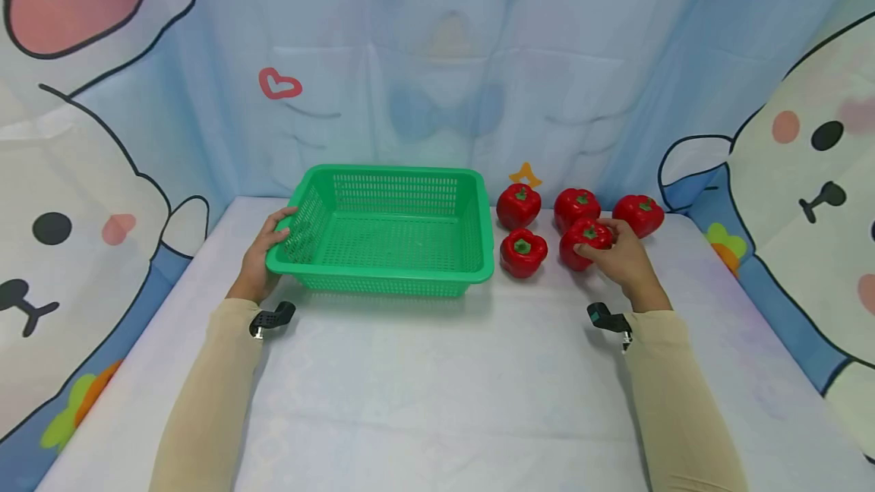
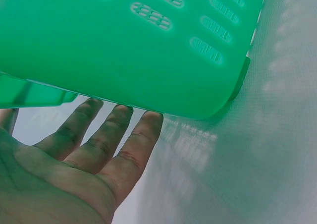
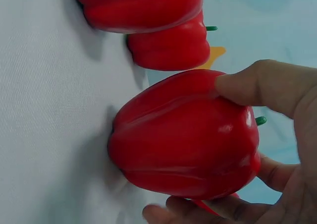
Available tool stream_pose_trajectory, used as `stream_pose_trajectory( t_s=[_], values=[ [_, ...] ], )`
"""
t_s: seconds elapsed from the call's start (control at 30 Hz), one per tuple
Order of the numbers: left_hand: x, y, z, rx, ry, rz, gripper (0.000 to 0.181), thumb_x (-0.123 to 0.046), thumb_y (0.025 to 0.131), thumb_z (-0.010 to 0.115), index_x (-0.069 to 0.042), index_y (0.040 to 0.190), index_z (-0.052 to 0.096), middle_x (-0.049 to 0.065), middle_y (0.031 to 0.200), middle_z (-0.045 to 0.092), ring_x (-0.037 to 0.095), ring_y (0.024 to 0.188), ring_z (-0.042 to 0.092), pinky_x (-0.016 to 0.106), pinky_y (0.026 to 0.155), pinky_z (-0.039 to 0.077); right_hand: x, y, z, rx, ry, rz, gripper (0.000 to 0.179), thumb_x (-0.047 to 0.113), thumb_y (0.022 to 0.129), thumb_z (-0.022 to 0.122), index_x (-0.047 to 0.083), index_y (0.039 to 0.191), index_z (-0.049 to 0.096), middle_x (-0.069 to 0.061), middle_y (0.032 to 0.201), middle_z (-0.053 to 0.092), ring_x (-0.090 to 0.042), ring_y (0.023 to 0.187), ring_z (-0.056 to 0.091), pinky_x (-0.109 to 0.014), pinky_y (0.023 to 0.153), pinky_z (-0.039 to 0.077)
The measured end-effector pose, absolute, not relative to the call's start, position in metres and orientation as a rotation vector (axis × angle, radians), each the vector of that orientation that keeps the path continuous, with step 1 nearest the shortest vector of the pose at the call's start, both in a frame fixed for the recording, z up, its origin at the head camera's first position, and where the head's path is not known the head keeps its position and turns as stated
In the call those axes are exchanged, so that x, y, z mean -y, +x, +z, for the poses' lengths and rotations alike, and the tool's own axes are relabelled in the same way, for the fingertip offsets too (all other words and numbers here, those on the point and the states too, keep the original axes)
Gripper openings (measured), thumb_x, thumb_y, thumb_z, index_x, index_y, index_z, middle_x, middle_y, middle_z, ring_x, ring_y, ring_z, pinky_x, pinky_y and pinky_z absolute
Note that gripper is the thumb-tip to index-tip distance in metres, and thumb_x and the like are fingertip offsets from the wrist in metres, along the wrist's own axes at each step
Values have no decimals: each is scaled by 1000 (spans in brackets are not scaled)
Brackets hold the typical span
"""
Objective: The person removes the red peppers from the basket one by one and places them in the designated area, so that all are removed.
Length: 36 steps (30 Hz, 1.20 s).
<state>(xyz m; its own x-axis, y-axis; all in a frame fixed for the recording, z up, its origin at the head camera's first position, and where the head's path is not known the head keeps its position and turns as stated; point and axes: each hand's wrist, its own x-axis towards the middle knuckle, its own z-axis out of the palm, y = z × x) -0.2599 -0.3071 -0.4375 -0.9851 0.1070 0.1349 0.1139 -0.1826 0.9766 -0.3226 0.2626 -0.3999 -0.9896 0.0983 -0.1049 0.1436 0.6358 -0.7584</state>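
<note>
A green plastic basket (image 1: 383,279) with slotted walls stands on the white-covered table. My left hand (image 1: 261,257) holds it at its left end, the thumb at the rim. In the left wrist view, three fingers (image 2: 130,157) of that hand reach against the basket's outer wall (image 2: 124,60). My right hand (image 1: 625,264) grips a red bell pepper (image 1: 581,244) with a green stem, in the front row of peppers. The right wrist view shows the thumb on one side of this pepper (image 3: 183,135) and fingers on the other, partly hidden behind it.
Beside the gripped pepper, to its left, stands another red pepper (image 1: 523,253). Behind are a left pepper (image 1: 518,206), a middle pepper (image 1: 576,206) and a right pepper (image 1: 639,215). A printed cloth (image 1: 437,59) hangs along the table's back edge.
</note>
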Motion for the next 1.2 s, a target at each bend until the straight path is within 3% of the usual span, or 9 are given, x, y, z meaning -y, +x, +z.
stream_pose_trajectory(
  t_s=[0.23,0.47,0.8,0.93,1.07,1.2],
  values=[
    [307,-260,-438,2016,-257,-2380,39,-29,108,33,-28,147,32,3,152,23,11,118,47,19,90,47,-263,-324,-396,-2850,180,-1168,103,33,86,75,3,157,7,-32,156,19,-53,142,21,-67,98,43],
    [294,-263,-444,1991,-268,-2407,40,-25,108,30,-26,148,31,3,152,24,11,119,46,19,91,47,-251,-294,-367,-3257,182,-732,96,27,85,74,2,156,15,-35,154,16,-54,143,15,-74,95,38],
    [291,-264,-439,1999,-316,-2407,40,-29,108,32,-25,148,32,1,144,32,10,110,52,20,87,49,-201,-253,-344,-3269,-204,-678,99,28,80,79,3,155,20,-35,156,14,-58,144,8,-77,104,20],
    [298,-264,-434,2099,-278,-2362,44,-32,108,36,-26,151,30,8,150,29,8,107,56,20,85,51,-189,-251,-343,-3208,-285,-647,100,35,81,78,4,156,19,-33,158,9,-58,145,4,-77,105,20],
    [310,-252,-414,2454,-110,-2081,53,-39,106,39,-27,156,25,14,160,20,21,122,53,36,99,47,-177,-247,-341,-3087,-324,-658,103,51,85,71,8,158,13,-28,162,3,-55,147,-2,-76,102,26],
    [300,-231,-382,2723,-29,-1556,59,-43,107,33,-18,158,21,18,164,13,42,147,21,63,114,22,-164,-235,-341,-3040,-386,-666,110,66,82,66,12,159,10,-24,164,1,-54,148,-2,-75,97,33]
  ],
)
